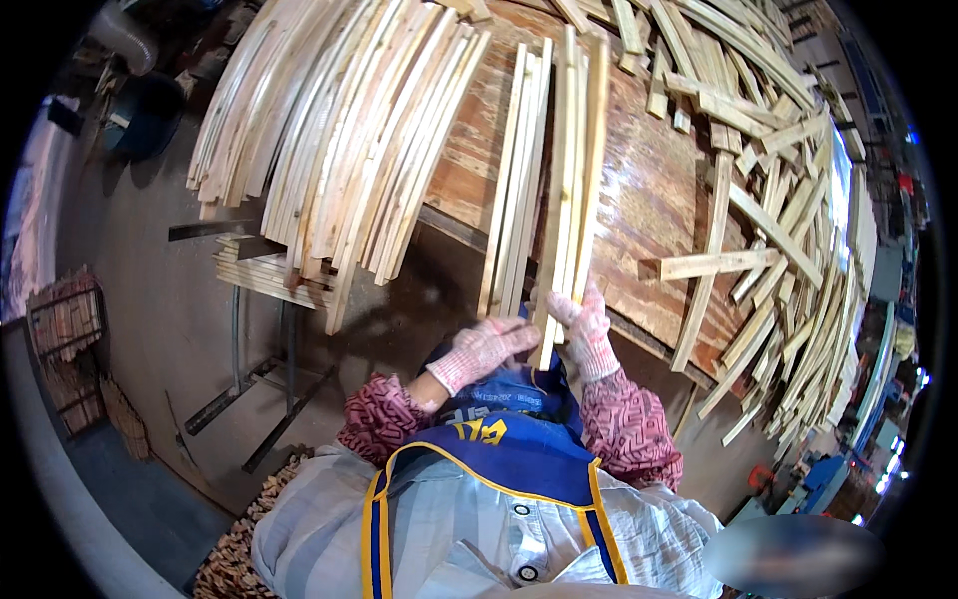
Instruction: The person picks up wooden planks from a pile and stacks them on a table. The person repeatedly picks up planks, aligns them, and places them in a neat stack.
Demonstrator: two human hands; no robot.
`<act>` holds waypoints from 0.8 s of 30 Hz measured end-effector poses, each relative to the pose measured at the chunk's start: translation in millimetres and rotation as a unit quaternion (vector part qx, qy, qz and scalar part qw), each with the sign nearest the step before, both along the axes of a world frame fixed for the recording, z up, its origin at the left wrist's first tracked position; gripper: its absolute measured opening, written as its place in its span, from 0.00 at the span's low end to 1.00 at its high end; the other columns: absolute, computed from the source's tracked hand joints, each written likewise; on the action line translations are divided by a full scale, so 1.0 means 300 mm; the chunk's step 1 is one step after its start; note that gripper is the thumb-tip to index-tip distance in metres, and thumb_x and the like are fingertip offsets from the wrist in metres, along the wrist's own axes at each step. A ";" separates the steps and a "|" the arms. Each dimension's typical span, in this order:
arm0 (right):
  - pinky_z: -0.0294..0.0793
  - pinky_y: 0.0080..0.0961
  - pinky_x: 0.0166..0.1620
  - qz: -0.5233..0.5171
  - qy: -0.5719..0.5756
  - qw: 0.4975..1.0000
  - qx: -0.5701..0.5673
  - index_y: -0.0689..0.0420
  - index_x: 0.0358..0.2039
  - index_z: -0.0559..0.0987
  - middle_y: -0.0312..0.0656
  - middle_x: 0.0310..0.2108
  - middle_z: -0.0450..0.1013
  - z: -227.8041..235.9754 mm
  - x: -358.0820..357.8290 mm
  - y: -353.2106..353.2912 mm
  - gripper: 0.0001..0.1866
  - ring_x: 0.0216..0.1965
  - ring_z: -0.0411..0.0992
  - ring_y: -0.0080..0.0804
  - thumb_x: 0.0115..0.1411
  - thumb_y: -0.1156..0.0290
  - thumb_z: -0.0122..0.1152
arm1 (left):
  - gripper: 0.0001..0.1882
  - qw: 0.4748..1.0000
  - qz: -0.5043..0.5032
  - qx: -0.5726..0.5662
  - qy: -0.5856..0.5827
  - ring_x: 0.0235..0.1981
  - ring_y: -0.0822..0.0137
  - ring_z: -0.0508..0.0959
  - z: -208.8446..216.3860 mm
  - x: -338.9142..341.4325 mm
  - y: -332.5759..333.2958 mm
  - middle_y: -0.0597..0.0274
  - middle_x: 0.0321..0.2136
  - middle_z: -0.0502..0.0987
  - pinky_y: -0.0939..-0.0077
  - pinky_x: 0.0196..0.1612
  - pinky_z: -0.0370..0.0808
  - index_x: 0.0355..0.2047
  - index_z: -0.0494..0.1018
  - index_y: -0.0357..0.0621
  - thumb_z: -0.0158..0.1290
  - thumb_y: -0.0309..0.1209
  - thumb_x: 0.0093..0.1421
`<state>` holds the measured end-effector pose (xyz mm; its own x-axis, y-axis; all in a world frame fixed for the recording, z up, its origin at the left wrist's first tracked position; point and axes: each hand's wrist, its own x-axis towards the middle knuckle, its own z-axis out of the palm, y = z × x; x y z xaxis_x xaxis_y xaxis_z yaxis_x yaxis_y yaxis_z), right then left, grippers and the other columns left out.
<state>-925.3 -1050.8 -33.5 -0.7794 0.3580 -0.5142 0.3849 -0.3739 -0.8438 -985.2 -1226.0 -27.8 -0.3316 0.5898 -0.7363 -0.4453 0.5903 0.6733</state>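
Both my hands wear pale knitted gloves below pink patterned sleeves. My right hand [589,331] is at the near end of a narrow bundle of wooden strips [574,170], its thumb across the top and its fingers along the right side. My left hand [486,351] has its fingers stretched out to the right, at the near ends of a second group of wooden strips [516,180] just left of that bundle. Its fingertips come close to the right bundle; whether they touch it I cannot tell. Both groups jut past the near edge of a worn plywood tabletop [649,220].
Many long strips lie side by side in a wide stack [339,130] at the left, overhanging the edge. A loose heap of strips [768,240] spreads over the right side. Below left stand dark metal legs [289,369]. A dark bin [145,115] is at the far left.
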 end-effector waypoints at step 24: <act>0.75 0.33 0.49 0.514 -0.120 0.807 0.264 0.74 0.64 0.49 0.61 0.47 0.74 0.019 -0.741 -0.541 0.54 0.49 0.75 0.46 0.56 0.41 0.58 | 0.63 0.765 -0.028 -0.491 0.416 0.70 0.43 0.42 0.023 -0.897 -0.178 0.41 0.69 0.42 0.36 0.65 0.47 0.71 0.38 0.63 0.61 0.67 0.42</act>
